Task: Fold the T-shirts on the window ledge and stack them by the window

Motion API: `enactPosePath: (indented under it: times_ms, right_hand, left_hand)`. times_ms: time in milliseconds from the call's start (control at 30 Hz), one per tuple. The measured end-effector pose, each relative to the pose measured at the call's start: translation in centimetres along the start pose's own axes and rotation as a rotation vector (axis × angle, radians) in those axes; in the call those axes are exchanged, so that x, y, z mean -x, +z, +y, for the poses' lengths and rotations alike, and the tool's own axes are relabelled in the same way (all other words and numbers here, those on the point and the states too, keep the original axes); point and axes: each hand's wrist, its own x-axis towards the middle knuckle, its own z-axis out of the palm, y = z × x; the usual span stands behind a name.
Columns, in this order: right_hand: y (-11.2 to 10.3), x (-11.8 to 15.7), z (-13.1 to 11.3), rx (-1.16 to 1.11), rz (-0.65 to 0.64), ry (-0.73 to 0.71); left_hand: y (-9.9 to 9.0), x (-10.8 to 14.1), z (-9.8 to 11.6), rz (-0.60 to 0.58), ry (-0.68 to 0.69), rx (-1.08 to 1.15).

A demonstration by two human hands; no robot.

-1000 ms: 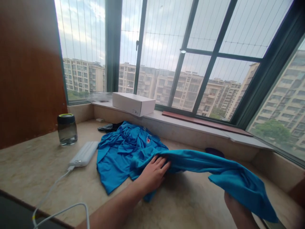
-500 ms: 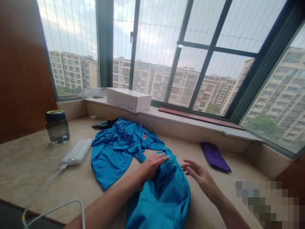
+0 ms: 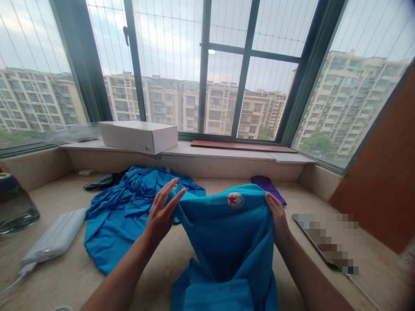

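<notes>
A blue garment with a red star logo is stretched between my hands, its lower part lying on the stone counter. My right hand pinches its upper right corner. At its upper left corner is my left hand, fingers extended and thumb apart, with the cloth edge against the thumb side. Another blue garment lies crumpled on the counter to the left, partly behind my left hand.
A white power bank and a bottle are at the left. A white box rests on the sill. Purple cloth and a phone lie at the right. Dark cloth is at back left.
The view has turned right. My right hand has taken hold of the garment, which is now raised and spread with its logo showing. My left hand has moved to the garment's left corner.
</notes>
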Motion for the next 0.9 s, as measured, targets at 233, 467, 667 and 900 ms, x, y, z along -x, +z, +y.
enactPosePath:
  times_ms: [233, 467, 667, 900]
  right_hand:
    - [0.4, -1.3, 4.3, 0.738, -0.321, -0.280]
    - [0.2, -0.7, 5.0, 0.854, -0.671, -0.292]
    - [1.9, 0.0, 5.1, 0.776, -0.740, -0.265]
    - [1.4, -0.5, 6.0, 1.110, -0.576, -0.318]
  left_hand:
    - [1.4, 0.7, -2.7, -0.379, -0.421, -0.381]
    - [3.2, 1.8, 0.9, -0.738, -0.121, 0.206]
    - [5.6, 2.0, 2.0, -0.838, -0.276, 0.028]
    - [4.6, 1.5, 0.5, -0.813, -0.284, 0.109]
